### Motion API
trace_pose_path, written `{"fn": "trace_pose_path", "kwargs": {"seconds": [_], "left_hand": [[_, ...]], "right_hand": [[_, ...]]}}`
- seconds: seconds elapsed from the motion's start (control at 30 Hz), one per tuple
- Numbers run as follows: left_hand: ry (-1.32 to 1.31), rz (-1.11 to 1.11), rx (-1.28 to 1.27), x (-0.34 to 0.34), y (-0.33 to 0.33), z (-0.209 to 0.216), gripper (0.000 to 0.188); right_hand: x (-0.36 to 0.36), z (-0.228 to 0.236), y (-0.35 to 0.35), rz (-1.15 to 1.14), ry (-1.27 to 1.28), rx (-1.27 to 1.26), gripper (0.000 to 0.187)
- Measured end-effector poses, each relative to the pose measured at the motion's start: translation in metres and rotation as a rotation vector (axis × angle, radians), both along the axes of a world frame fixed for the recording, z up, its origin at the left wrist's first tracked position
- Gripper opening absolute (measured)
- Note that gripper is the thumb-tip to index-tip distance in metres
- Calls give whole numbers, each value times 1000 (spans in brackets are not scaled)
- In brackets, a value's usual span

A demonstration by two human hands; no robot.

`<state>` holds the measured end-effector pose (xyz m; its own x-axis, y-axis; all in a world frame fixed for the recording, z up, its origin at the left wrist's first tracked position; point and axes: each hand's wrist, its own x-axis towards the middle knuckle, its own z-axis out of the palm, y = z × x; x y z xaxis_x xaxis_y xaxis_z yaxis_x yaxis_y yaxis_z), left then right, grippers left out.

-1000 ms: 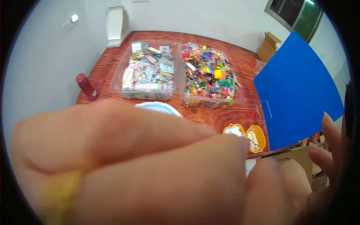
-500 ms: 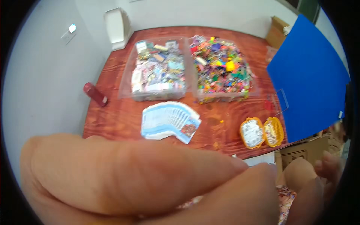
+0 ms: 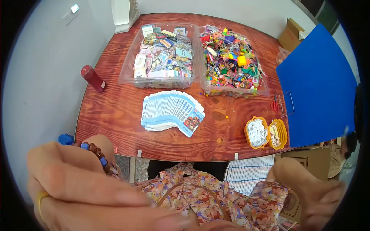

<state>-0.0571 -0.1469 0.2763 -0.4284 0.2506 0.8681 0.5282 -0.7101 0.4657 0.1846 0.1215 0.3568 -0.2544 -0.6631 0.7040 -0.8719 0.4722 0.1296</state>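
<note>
My left hand (image 3: pixel 96 188) is large and close in the lower left, with a gold ring and a bracelet of brown and blue beads. Its fingers stretch out rightward above my lap, with nothing seen in them; the tips blur at the lower edge. My right hand (image 3: pixel 322 194) is raised at the lower right, its fingers smeared by motion, and no held thing shows. Beyond the hands, a fanned stack of blue and white cards (image 3: pixel 169 111) lies on the reddish wooden table (image 3: pixel 185 148).
Behind the cards stand clear tubs of small packets (image 3: pixel 162 57) and colourful trinkets (image 3: pixel 231 61). A red bottle (image 3: pixel 93 78) stands left. At right are yellow baskets with white pieces (image 3: pixel 257 133), red scissors (image 3: pixel 274 104), a blue board (image 3: pixel 318 88) and cardboard boxes (image 3: pixel 291 34).
My left hand has drawn back left and down, uncovering my lap and the table's front edge. The right hand has also shifted. The view has tilted downward.
</note>
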Motion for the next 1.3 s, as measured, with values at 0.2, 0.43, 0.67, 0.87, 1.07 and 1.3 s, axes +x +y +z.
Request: {"fn": "trace_pose_path", "kwargs": {"seconds": [0.2,0.43,0.67,0.87,1.07,1.3], "left_hand": [[-111,-44,132,-25,3,-39,38],[-3,668,-917,-170,49,-188,24],[310,813,-1601,-257,92,-209,40],[231,820,-1848,-266,92,-223,51],[229,1009,-742,-208,84,-209,35],[312,533,-1064,-31,71,-289,50]], "right_hand": [[-65,-83,0,-150,-256,-446,19],[-117,-303,-3,-634,-1103,-371,20],[-119,-366,-25,-633,-1288,-513,21],[-158,-358,-9,-1094,-943,-573,38],[-184,-379,3,-1241,-856,-272,72],[-188,-379,7,-1252,-928,-324,68]]}}
